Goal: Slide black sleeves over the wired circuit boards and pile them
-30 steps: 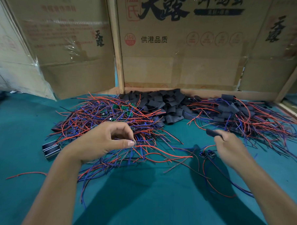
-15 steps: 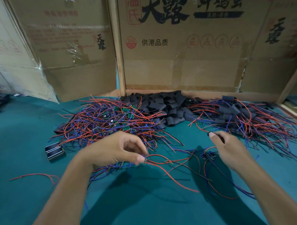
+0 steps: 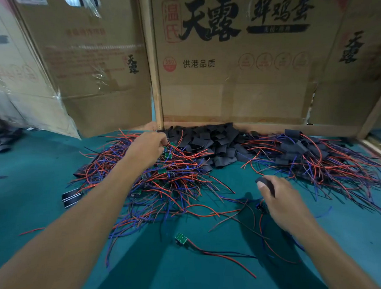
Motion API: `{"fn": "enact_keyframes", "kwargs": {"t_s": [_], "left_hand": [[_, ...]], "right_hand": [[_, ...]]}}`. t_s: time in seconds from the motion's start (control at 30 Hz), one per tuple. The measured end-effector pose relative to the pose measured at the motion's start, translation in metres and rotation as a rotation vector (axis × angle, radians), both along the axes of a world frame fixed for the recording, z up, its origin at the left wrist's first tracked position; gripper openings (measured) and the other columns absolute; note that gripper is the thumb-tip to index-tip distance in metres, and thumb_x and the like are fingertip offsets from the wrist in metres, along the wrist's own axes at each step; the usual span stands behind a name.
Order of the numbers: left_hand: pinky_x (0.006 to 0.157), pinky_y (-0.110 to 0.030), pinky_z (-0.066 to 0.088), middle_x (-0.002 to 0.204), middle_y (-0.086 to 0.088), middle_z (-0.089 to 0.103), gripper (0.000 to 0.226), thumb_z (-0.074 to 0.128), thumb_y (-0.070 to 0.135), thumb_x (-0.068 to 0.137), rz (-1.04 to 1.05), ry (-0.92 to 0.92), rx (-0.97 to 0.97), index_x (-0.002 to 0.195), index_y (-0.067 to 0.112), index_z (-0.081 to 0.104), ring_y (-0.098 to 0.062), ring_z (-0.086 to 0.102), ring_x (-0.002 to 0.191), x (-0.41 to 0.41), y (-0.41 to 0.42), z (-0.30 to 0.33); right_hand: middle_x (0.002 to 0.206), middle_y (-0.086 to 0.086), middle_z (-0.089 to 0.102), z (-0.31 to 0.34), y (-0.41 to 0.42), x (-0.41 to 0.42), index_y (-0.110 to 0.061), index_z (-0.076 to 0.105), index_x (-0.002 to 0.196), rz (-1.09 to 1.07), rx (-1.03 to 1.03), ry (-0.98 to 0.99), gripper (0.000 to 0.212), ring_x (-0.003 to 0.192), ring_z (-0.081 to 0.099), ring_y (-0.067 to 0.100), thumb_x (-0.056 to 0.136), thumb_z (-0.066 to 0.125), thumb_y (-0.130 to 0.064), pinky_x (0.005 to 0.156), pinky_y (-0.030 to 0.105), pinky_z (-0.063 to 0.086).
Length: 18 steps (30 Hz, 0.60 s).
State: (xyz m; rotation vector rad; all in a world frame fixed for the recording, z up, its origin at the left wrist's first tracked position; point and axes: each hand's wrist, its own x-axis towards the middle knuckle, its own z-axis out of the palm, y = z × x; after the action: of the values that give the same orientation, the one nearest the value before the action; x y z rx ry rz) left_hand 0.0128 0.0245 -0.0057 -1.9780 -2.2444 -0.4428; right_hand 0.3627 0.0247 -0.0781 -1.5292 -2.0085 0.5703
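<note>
Left hand [image 3: 146,149], fingers curled into the unsleeved wired-board pile [image 3: 162,178], apparently pinching one board; right hand [image 3: 278,202] pinches a black sleeve [image 3: 266,184]; loose board [image 3: 181,238] lies nearer; advice: lift slowly, free tangled wires first.

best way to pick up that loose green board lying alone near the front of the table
Pinch the green circuit board itself by its two long edges, coming straight down from above. It lies flat and alone on the teal table, with clear space around it. Its red and dark wires trail off to the right, so approach from the left side.
</note>
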Motion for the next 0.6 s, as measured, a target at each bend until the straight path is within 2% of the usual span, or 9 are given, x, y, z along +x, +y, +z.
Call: {"fn": "enact_keyframes", "kwargs": {"t_s": [0.13, 0.27, 0.4, 0.5, 0.6], "left_hand": [[0.088, -0.045, 0.052, 0.118, -0.009, 0.055, 0.018, 0.064, 0.021, 0.092, -0.004, 0.217, -0.097, 0.109, 0.017, 0.067, -0.03, 0.06, 0.1, -0.012, 0.027, 0.009], [0.092, -0.041, 0.051, 0.116, -0.01, 0.062, 0.02, 0.064, 0.027, 0.094, 0.006, 0.285, -0.258, 0.108, 0.015, 0.07, -0.029, 0.057, 0.109, -0.006, 0.039, 0.016], [0.081, -0.045, 0.051, 0.106, -0.015, 0.067, 0.023, 0.066, 0.023, 0.094, 0.03, 0.453, -0.383, 0.102, 0.002, 0.066, -0.032, 0.061, 0.094, 0.007, 0.045, 0.02], [0.081, -0.041, 0.051, 0.107, -0.012, 0.066, 0.017, 0.065, 0.021, 0.094, 0.003, 0.51, -0.446, 0.101, 0.006, 0.066, -0.03, 0.06, 0.104, 0.011, 0.048, 0.027], [0.085, -0.041, 0.055, 0.109, -0.006, 0.067, 0.024, 0.065, 0.033, 0.095, -0.025, 0.519, -0.477, 0.106, 0.012, 0.068, -0.027, 0.063, 0.099, 0.011, 0.044, 0.038]], "right_hand": [[0.104, 0.005, 0.051, -0.002, -0.001, -0.003, -0.015, 0.055, 0.119, -0.021, 0.041, -0.047, 0.03, 0.092, 0.051, 0.023, 0.101, 0.043, -0.036, 0.079, 0.037, 0.043], [0.107, 0.004, 0.05, -0.003, -0.002, -0.005, -0.015, 0.053, 0.121, -0.043, 0.061, -0.083, 0.034, 0.093, 0.052, 0.022, 0.101, 0.041, -0.04, 0.082, 0.041, 0.047], [0.113, 0.003, 0.048, -0.006, -0.002, -0.007, -0.017, 0.05, 0.123, -0.023, 0.057, -0.123, 0.036, 0.094, 0.052, 0.022, 0.101, 0.039, -0.043, 0.081, 0.039, 0.047], [0.108, -0.001, 0.045, -0.009, -0.002, -0.007, -0.018, 0.05, 0.121, -0.019, 0.064, -0.149, 0.035, 0.091, 0.05, 0.02, 0.101, 0.037, -0.043, 0.075, 0.035, 0.043], [0.106, -0.002, 0.043, -0.01, -0.001, -0.007, -0.019, 0.051, 0.121, -0.017, 0.064, -0.15, 0.034, 0.092, 0.049, 0.019, 0.101, 0.037, -0.044, 0.074, 0.034, 0.04]]}}
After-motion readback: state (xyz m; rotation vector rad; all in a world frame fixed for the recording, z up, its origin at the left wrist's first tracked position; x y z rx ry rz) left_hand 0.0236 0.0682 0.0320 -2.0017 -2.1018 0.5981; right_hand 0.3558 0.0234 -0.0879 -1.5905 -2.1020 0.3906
